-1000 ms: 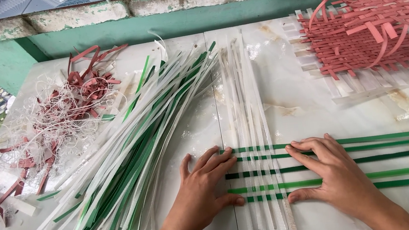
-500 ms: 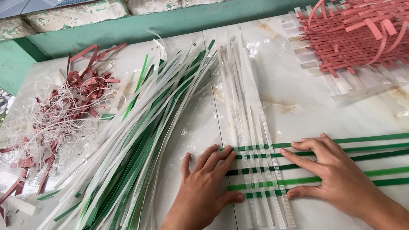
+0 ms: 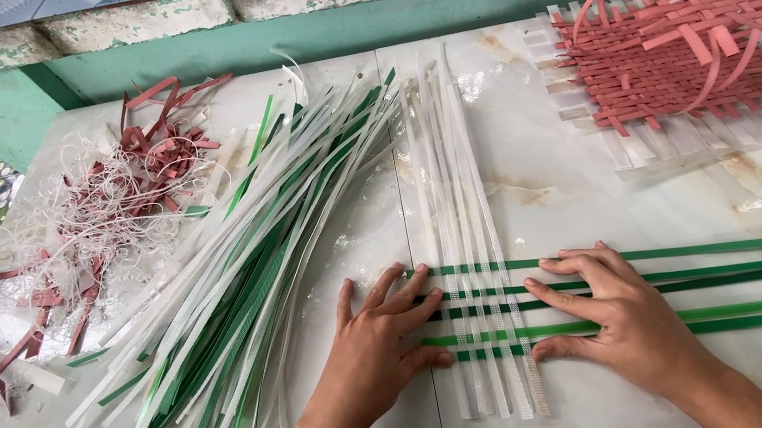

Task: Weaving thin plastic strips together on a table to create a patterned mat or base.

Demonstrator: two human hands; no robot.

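Pressing flat on the worktop [image 3: 582, 176], both of your hands sit at the lower middle of the frame, one on each side of a small crossing of straps. Your left hand [image 3: 380, 344] lies with the fingers spread and released, grasping nothing; its fingertips touch the left ends of the green straps [image 3: 741, 277]. Your right hand [image 3: 609, 313] is also flat and released, its fingers resting on top of the same green straps, just right of the crossing.

The green straps have their long axis running left to right, from your left fingertips out to the right edge of the frame. The white mesh straps [image 3: 462, 234] have their long axis the other way, from the lower edge of the frame up toward the wall, and they cross the green ones between your two hands. At the crossing the green and white seem to pass over and under one another, but I cannot tell the exact order for each strap.

So the crossing lies to the right of your left hand and to the left of your right hand, and both hands are about equally near to it.

At the left of the frame lies a loose pile of green and white straps [image 3: 248, 283], its long axis slanted from lower left to upper right; your left hand is the nearer one. Further left is a heap of red offcuts and white threads [image 3: 110, 203]. In the upper right corner rests a woven red mat [image 3: 681, 45], well apart from both hands.
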